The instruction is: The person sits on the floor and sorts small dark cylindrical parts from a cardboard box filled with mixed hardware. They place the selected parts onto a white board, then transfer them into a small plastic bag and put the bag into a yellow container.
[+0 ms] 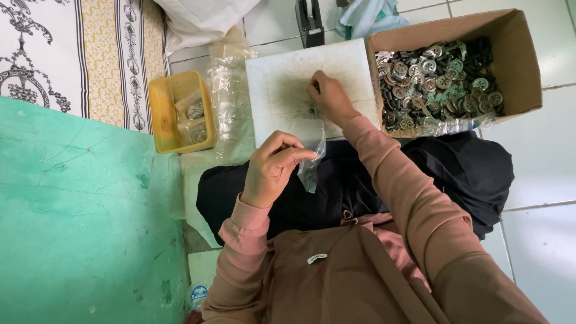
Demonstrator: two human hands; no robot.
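Fingers of the left hand (273,167) pinched shut on the mouth of a small clear plastic bag (311,157), held up over the lap so the bag hangs open-end up, close to the white board (294,84). Right hand (330,99) reaching forward, fingertips curled down onto the board, apparently closed on something small there; too small to tell what, probably one of the metal pieces. Board laid flat across the knees and floor, just left of the cardboard box (516,66), likely as a sorting surface within easy reach. Box heaped with round metal buttons and dark clips (438,84), its near edge touching the board, a strip of clear plastic draped over its front lip. Left of the board, a loose pile of empty clear bags (228,90), and beside those a yellow plastic tray (165,114) holding a few filled bags, placed well within the left arm's sweep. Black cloth (468,174) spread over the lap, pink sleeves and a brown garment nearer the camera. Farther out: green painted floor patch (78,222) on the left, patterned mat (72,54) above it, white floor tiles (540,162) on the right, a black tape dispenser (309,21) and pale blue cloth (366,15) beyond the board.
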